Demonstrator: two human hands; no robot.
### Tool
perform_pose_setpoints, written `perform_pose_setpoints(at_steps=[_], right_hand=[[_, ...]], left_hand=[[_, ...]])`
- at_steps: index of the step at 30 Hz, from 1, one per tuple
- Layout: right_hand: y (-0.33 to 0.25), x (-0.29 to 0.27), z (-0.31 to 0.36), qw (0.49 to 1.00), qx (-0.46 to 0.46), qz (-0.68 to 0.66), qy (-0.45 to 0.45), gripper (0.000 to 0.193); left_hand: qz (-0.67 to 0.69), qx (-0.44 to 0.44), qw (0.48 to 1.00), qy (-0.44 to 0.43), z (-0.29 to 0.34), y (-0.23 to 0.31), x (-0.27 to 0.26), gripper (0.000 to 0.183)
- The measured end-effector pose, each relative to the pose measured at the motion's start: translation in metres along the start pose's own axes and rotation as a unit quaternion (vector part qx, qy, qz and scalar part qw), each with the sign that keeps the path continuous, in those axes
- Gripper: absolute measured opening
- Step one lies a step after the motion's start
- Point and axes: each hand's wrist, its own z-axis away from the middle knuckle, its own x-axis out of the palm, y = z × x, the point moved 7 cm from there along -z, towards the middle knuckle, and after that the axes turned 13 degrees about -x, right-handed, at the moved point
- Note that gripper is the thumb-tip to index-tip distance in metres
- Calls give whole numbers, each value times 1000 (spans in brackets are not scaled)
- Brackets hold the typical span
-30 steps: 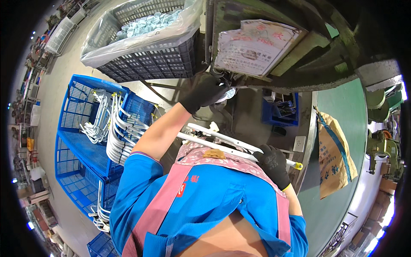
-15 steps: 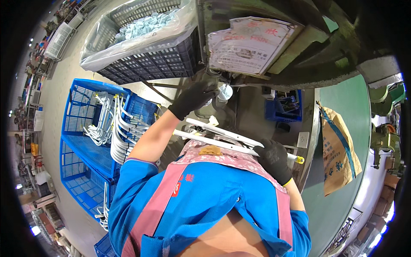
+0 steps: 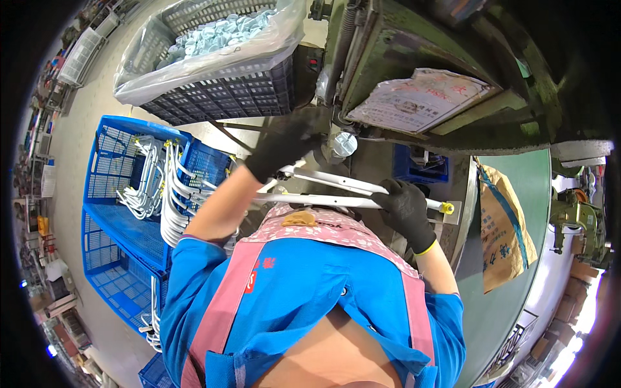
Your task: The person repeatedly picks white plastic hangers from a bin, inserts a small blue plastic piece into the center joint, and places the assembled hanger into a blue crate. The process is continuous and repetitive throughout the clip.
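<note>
In a black glove, my right hand [image 3: 406, 208] is closed round the right part of a white metal tube frame [image 3: 317, 199], two long bars held crosswise before my apron. A yellow tip shows at its right end. My left hand [image 3: 282, 150], also gloved in black, is over the frame's left side, smeared by motion. Its fingers are unclear, and I cannot tell whether it touches the frame or holds anything. Just right of it, a pale round disc [image 3: 343, 144] sits at the machine's lower part, beyond the bars.
A green machine [image 3: 446, 39] overhangs the work. Far left stands a dark crate [image 3: 220, 97] lined with plastic, full of pale blue pieces. Blue baskets [image 3: 126, 233] at left hold several bent white tubes [image 3: 178, 200]. A brown paper sack [image 3: 508, 233] lies on the green surface at right.
My right hand has carried the tube frame farther from my body, closer to the disc. My left hand has shifted slightly left, away from the disc. The whole view has turned a little.
</note>
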Motion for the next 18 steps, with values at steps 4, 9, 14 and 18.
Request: perform_pose_setpoints(at_steps=[4, 9, 14, 18], right_hand=[[24, -3, -17, 997, 46, -36, 49, 19], [33, -6, -34, 994, 63, -51, 72, 23], [23, -16, -42, 993, 58, -6, 98, 26], [20, -18, -39, 986, 124, -3, 110, 22]], left_hand=[[11, -104, 975, -194, 23, -43, -60, 28], [102, -179, 971, -122, 42, -99, -69, 32], [286, -128, 945, -97, 7, -134, -59, 29], [193, 38, 979, -59, -34, -119, -59, 45]])
